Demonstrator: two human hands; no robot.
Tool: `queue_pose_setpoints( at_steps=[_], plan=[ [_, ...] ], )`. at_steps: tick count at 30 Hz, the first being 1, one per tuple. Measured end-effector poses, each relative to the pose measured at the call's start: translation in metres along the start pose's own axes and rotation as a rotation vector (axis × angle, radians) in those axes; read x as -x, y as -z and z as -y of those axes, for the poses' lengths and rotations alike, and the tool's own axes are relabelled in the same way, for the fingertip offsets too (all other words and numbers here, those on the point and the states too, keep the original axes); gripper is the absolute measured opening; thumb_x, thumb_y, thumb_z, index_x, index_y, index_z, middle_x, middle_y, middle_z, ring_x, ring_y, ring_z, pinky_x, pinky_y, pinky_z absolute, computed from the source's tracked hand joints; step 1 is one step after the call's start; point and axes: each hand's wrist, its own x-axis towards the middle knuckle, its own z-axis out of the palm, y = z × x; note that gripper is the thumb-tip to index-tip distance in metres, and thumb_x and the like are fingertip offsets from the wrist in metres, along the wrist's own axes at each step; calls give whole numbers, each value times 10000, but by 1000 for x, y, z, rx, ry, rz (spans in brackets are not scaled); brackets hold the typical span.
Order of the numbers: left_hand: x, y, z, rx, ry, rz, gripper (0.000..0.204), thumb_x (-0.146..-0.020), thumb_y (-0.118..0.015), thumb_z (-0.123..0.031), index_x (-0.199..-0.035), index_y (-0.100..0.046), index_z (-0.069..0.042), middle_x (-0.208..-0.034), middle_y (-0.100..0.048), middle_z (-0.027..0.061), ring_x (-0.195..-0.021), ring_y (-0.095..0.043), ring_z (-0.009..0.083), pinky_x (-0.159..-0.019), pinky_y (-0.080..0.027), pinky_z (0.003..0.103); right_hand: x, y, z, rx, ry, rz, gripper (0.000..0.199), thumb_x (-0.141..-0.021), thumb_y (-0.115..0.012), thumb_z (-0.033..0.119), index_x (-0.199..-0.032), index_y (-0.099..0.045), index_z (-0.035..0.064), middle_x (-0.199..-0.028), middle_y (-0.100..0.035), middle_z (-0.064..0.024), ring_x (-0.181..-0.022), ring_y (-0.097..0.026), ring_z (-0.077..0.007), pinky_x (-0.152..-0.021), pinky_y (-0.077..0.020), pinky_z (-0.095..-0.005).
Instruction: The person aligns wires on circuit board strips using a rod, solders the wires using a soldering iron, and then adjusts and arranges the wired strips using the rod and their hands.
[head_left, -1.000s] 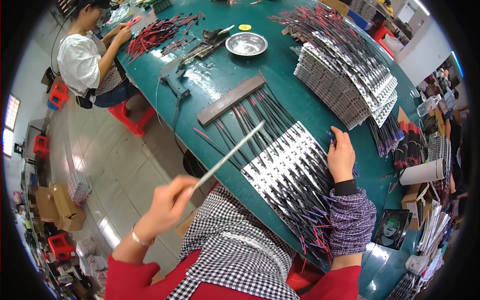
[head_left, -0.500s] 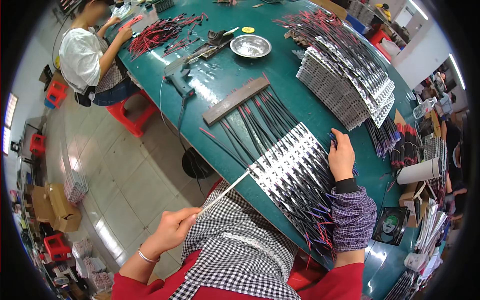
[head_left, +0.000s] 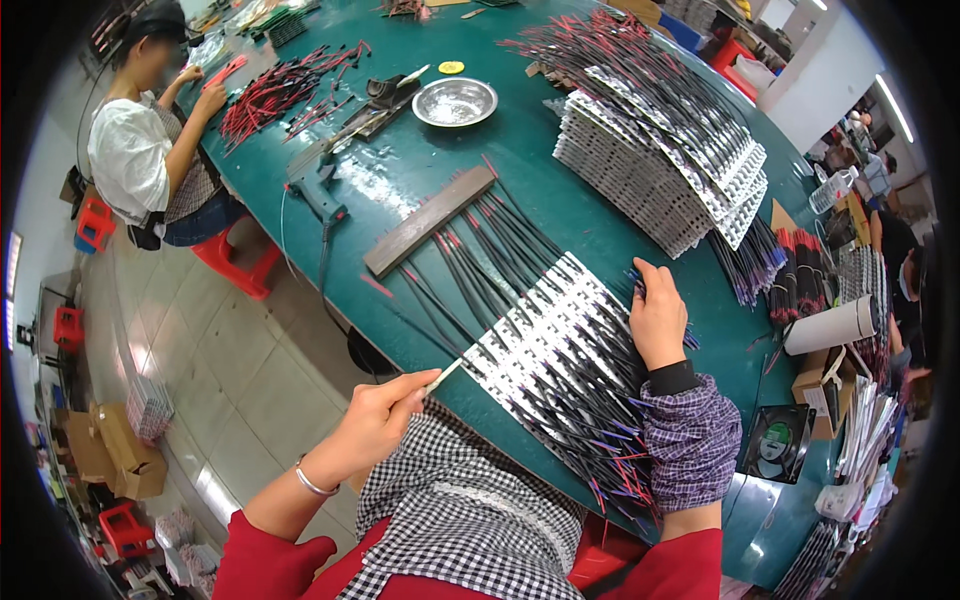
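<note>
My left hand (head_left: pixel 372 428) is closed in a pinch on a thin pale strip (head_left: pixel 447 374), whose far end meets the near left corner of a white perforated panel (head_left: pixel 487 368). Rows of black wires (head_left: pixel 590 425) with red and blue-violet tips run across this panel and past both its sides. On the right, my right hand (head_left: pixel 660 318) curls round a small bunch of dark wires with blue ends (head_left: pixel 690 340), beside the panel's right edge. A dark wooden bar (head_left: pixel 430 222) lies across the wires beyond the panel.
A hot glue gun (head_left: pixel 318 195) with a cord lies at the left edge of the green table (head_left: pixel 530 205). Behind are a metal dish (head_left: pixel 455 103) and loose red-black wires (head_left: pixel 275 98). Stacked wired panels (head_left: pixel 635 180) stand back right. A co-worker (head_left: pixel 140 150) sits far left.
My left hand has moved up and right toward the panel's corner, and less of the pale strip shows between them. My right hand keeps its hold. The whole view has shifted slightly.
</note>
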Motion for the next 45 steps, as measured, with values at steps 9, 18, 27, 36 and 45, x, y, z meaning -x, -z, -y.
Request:
queue_pose_setpoints(
  at_steps=[9, 18, 27, 36, 45],
  plan=[
    [-38, -23, 0, 94, 34, -29, 298, -1043, -550, -67, -1313, -653, 9, -755, -623, 19, -560, -471, 31, -498, -396, 225, 2, 2, 4, -1, 30, 27, 482, -816, -660, -13, -1290, -629, 71, -1009, -574, -130, -812, -651, -372, -706, -528, -478],
    [-52, -36, 4, 133, -121, -51, 312, -1046, -563, -72, -1329, -642, 32, -795, -611, 3, -543, -413, 25, -472, -335, 217, 0, 4, 10, -46, 51, 75, 514, -781, -701, -9, -1289, -648, 55, -1002, -562, -117, -817, -654, -343, -708, -532, -460],
    [-74, -31, -14, 770, 251, 9, 340, -1060, -534, -74, -1364, -596, 65, -837, -628, 28, -507, -413, 26, -419, -299, 192, 5, 1, 13, 9, 159, 99, 530, -790, -679, -11, -1314, -621, 51, -989, -548, -121, -824, -651, -330, -712, -537, -450],
    [-53, -59, -1, 649, 77, 42, 325, -1053, -555, -71, -1342, -617, 65, -826, -644, 48, -522, -441, 52, -470, -358, 217, 6, 5, 18, -99, 87, 89, 534, -769, -687, -33, -1290, -664, 88, -949, -536, -105, -814, -648, -321, -713, -531, -445],
    [-109, -56, -30, 706, 233, -78, 292, -1062, -563, -157, -1259, -683, 22, -730, -593, -51, -529, -423, 10, -465, -301, 199, 1, 5, 17, -123, 168, 103, 484, -776, -672, -37, -1222, -719, 144, -914, -546, -91, -790, -646, -305, -689, -527, -435]
  ],
)
